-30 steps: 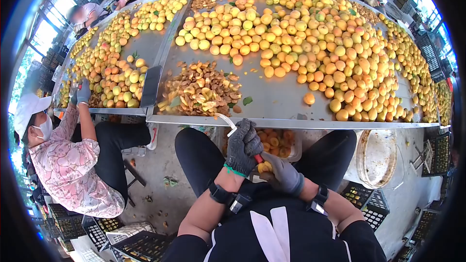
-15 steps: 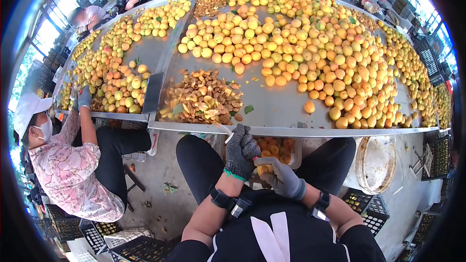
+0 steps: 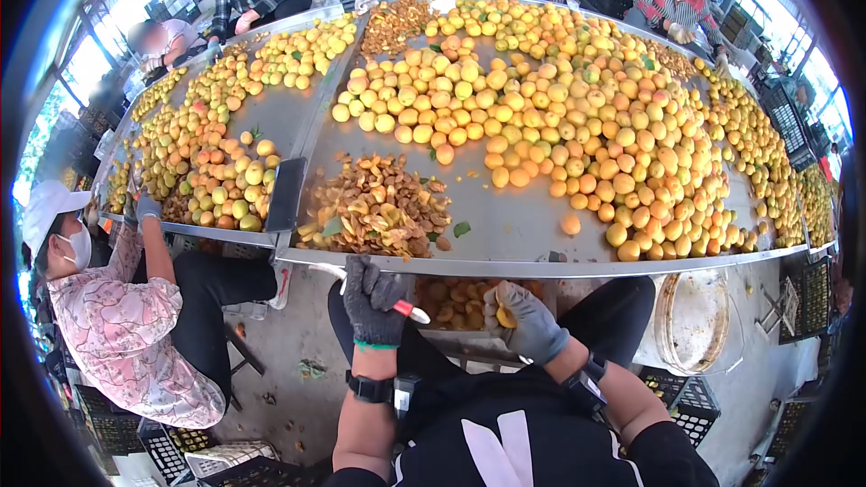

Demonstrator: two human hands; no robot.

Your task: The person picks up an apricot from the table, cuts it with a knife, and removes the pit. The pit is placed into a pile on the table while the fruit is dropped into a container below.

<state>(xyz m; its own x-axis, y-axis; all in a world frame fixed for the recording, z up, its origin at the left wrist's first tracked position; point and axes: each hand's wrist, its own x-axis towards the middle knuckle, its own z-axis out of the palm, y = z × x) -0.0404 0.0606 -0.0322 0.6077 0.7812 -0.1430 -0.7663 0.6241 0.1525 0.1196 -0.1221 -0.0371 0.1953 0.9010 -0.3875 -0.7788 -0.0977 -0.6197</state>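
My left hand (image 3: 372,299), in a dark grey glove with a green cuff, is closed around a small knife (image 3: 410,310) whose red and pale end sticks out to the right. My right hand (image 3: 528,320), in a lighter grey glove, grips a piece of apricot (image 3: 507,315) between thumb and fingers. Both hands are apart, just below the table's front edge. Beneath them, between my knees, a bin holds orange apricot pieces (image 3: 451,303). In front of my left hand lies a heap of brown and orange apricot scraps (image 3: 379,207).
Whole apricots (image 3: 586,117) are spread over the metal table (image 3: 343,140). A raised divider and a dark flat object (image 3: 287,194) stand left. A masked person (image 3: 135,307) sits there; others work across the table. A white bucket (image 3: 693,320) and black crates (image 3: 686,397) are at right.
My hands have moved apart: the left went leftward with the knife, the right stays near the bin with the apricot piece. The view has shifted slightly.
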